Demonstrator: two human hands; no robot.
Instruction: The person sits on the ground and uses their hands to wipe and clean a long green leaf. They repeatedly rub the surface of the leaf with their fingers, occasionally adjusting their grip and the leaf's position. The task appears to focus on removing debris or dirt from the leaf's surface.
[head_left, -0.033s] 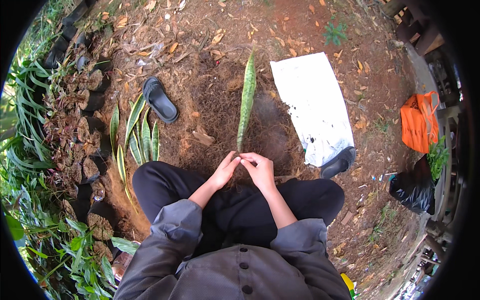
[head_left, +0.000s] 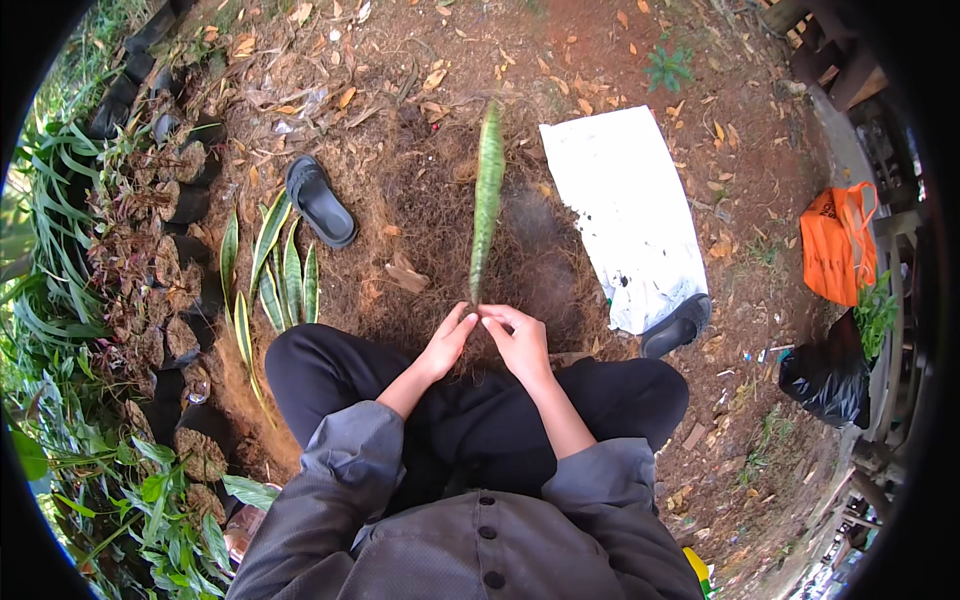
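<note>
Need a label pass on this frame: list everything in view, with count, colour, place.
long leaf: 1, green, upright at centre, base at both hands
leaf bundle: 1, green with pale edges, on ground left of knee
sandals: 2, black, one upper left, one on the sheet's lower corner
sheet: 1, white, on ground at right
bag: 1, orange, far right
sack: 1, black, below the orange one
potted seedlings: many, dark pots, rows along left
left hand: fingers at leaf base
right hand: fingers at leaf base
</note>
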